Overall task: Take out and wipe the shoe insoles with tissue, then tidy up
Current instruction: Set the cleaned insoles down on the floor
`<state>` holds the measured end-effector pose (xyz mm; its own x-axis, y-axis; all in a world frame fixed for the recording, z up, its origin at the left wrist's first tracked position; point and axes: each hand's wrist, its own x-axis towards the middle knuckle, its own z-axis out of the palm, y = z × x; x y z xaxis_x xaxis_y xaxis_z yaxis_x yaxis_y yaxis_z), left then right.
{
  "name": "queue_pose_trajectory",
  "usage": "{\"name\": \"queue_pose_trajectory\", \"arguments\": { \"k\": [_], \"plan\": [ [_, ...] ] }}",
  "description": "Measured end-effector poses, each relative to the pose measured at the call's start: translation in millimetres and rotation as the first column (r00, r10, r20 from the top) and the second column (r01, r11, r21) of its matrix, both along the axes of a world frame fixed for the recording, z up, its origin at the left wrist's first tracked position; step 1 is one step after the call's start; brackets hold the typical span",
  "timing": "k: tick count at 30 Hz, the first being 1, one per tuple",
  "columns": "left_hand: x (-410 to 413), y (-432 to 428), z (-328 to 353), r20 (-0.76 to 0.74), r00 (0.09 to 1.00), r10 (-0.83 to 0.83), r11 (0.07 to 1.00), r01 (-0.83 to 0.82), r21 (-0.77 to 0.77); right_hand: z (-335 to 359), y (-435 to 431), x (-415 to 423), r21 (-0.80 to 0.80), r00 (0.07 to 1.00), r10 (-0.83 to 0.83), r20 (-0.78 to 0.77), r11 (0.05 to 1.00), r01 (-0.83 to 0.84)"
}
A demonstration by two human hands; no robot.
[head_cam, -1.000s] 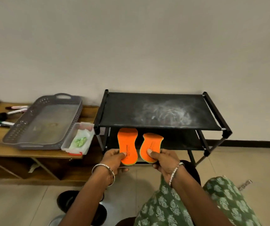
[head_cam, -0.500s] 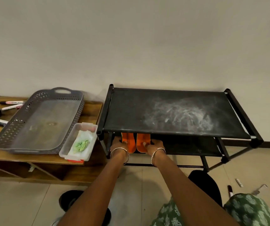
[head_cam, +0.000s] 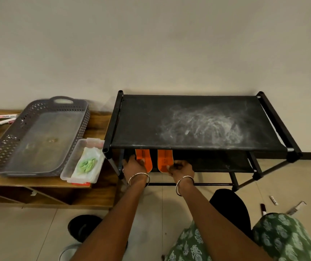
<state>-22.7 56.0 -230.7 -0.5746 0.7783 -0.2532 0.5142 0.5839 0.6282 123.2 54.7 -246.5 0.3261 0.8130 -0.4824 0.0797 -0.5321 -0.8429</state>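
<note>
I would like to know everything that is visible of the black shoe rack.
The shoe rack is a low stand of black tubes with two dark fabric shelves. It stands upright on the tiled floor, close to the wall, beside a wooden table. The top shelf bears a whitish dusty smear. Over the lower shelf two orange insoles lie side by side, the left hand holding one, the right hand the other.

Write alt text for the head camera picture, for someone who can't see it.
The left hand grips the left orange insole and the right hand the right orange insole, both under the top of a black shoe rack. Left of it, a wooden table holds a grey perforated tray and a clear box.
</note>
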Motion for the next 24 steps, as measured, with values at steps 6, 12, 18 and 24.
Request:
{"name": "queue_pose_trajectory", "arguments": {
  "k": [6,12,18,24],
  "plan": [
    [26.7,-37.4,16.8,-0.073,0.997,0.021,1.000,-0.020,0.008,12.6,-10.8,7.6,-0.025,0.992,0.062,0.112,0.998,-0.059],
    [75.7,-68.6,42.4,0.104,0.982,-0.160,0.987,0.159,0.026,48.3,-34.8,39.4,0.030,0.997,0.080,-0.020,0.996,-0.079],
    [153.8,-72.7,87.7,0.150,0.875,-0.461,0.885,0.440,0.152,105.5,-65.0,108.8,0.223,0.977,-0.010,-0.213,0.973,0.059],
    [266.0,-96.3,102.9,0.287,0.784,-0.551,0.832,0.490,0.260,125.5,-117.9,232.4,0.258,0.915,-0.292,-0.280,0.895,0.364]
  ]
}}
